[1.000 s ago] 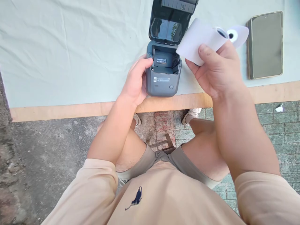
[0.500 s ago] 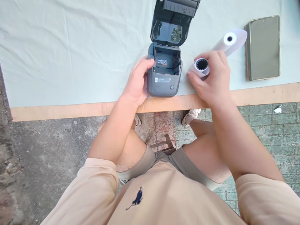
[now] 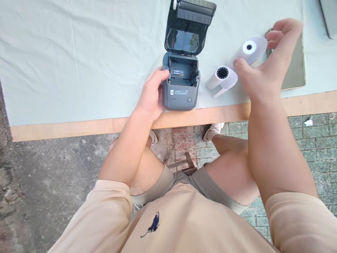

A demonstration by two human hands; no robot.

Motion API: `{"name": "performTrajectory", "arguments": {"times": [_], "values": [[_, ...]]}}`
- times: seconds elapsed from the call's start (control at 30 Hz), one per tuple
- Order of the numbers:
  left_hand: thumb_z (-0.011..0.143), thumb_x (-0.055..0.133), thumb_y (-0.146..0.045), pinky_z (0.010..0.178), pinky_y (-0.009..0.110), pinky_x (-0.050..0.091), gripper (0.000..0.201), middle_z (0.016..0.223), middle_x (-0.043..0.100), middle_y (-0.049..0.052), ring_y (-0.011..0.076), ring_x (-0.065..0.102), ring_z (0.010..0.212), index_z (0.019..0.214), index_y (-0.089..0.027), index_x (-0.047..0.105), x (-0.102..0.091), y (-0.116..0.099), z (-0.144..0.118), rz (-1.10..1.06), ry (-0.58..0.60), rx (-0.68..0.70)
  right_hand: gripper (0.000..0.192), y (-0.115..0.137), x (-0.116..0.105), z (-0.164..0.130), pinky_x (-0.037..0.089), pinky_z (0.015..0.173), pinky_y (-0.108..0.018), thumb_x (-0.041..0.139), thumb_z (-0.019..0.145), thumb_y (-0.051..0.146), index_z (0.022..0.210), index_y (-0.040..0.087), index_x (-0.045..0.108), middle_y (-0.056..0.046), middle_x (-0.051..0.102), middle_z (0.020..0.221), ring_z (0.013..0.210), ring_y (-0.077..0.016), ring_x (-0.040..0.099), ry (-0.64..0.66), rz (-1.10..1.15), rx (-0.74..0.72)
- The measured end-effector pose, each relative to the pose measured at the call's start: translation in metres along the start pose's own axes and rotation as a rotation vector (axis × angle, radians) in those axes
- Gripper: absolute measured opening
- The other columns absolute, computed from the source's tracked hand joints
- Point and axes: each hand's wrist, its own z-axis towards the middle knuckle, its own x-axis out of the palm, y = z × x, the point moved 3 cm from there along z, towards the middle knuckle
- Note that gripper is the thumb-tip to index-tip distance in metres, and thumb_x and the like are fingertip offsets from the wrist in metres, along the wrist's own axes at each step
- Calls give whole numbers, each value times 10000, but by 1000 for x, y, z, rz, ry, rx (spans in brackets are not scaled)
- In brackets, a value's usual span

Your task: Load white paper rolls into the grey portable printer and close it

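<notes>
My left hand (image 3: 152,93) grips the left side of a dark grey label printer (image 3: 180,96), thumb on its upper edge. The printer's lid (image 3: 188,28) stands raised, and its paper bay (image 3: 182,72) holds no roll. Right of the printer, a small white paper roll (image 3: 217,80) with a black toothed core stands on the cloth, its loose end curling out. Behind it is a larger white paper roll (image 3: 240,52), also partly unwound. My right hand (image 3: 271,61) is open with fingers spread, just right of the larger roll; whether it touches the paper I cannot tell.
A phone (image 3: 296,72) lies at the right, partly hidden by my right hand. The corner of a grey flat object (image 3: 330,17) shows at the upper right. Pale cloth (image 3: 92,63) covers the table, whose bare wooden edge (image 3: 65,130) faces me.
My right hand has let go of the small roll and moved up and right, opening its fingers. The small roll stands by itself with its paper end loose. My left hand stays on the printer.
</notes>
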Motion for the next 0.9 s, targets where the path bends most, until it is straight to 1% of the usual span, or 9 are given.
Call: {"name": "performTrajectory", "arguments": {"times": [0.07, 0.17, 0.27, 0.33, 0.43, 0.5, 0.6, 0.73, 0.9], "values": [[811, 511, -317, 814, 259, 528, 125, 829, 646, 21, 180, 644, 928, 829, -235, 602, 1, -1, 0, -12, 14, 22, 435, -4, 7, 5, 392, 748, -402, 646, 690, 198, 1053, 333, 448, -15, 548, 911, 861, -263, 552, 80, 26, 92], [821, 493, -300, 812, 260, 526, 143, 808, 652, 20, 181, 649, 923, 841, -236, 620, 1, -1, 0, -9, 27, 38, 350, -4, 9, 11, 340, 621, -338, 656, 669, 185, 923, 309, 450, 18, 475, 730, 618, -181, 463, -29, 180, 108], [823, 489, -288, 812, 255, 519, 120, 776, 640, 14, 177, 648, 907, 810, -244, 600, 0, -1, 0, -13, 28, 29, 298, 6, 1, 19, 357, 596, -330, 722, 646, 282, 742, 277, 440, -10, 482, 760, 622, -158, 466, -205, 418, -29], [825, 494, -287, 815, 248, 513, 100, 770, 630, 8, 169, 643, 885, 790, -248, 579, 0, -1, 0, -21, 29, 29, 263, 22, -5, 21, 425, 674, -355, 711, 685, 426, 743, 271, 507, -27, 530, 803, 737, -193, 541, -210, 447, -123], [838, 485, -283, 801, 256, 510, 106, 777, 624, 9, 168, 634, 862, 809, -245, 580, 0, -1, -1, -20, 35, 29, 199, 58, -5, 16, 465, 817, -377, 633, 786, 425, 927, 285, 630, -6, 620, 966, 918, -215, 593, -15, 394, -170], [854, 460, -273, 776, 279, 512, 153, 826, 636, 25, 183, 627, 880, 872, -232, 606, 1, -2, -2, -13, 48, 42, 188, 83, 2, 9, 475, 831, -360, 625, 798, 291, 985, 274, 629, 3, 652, 1033, 964, -206, 613, 169, 375, -240], [848, 460, -269, 785, 314, 510, 185, 869, 659, 43, 233, 609, 972, 923, -231, 625, 3, -4, -4, -5, 45, 62, 214, 104, 17, 3, 455, 811, -407, 590, 772, 170, 966, 261, 590, 3, 681, 1010, 939, -228, 638, 354, 129, -285], [813, 505, -277, 834, 336, 492, 123, 769, 640, 36, 264, 598, 1026, 888, -259, 602, 4, -4, -7, -10, -2, 41, 291, 107, 30, 6, 391, 809, -460, 538, 713, 109, 942, 288, 518, 18, 675, 1001, 870, -258, 634, 441, -103, -243], [837, 512, -252, 649, 283, 456, 60, 738, 557, 5, 186, 596, 816, 830, -236, 569, 2, -1, -8, -87, 15, 97, 243, 110, 36, 15, 389, 814, -456, 550, 706, 154, 880, 292, 451, 22, 674, 985, 841, -260, 631, 495, -114, -275]]}}
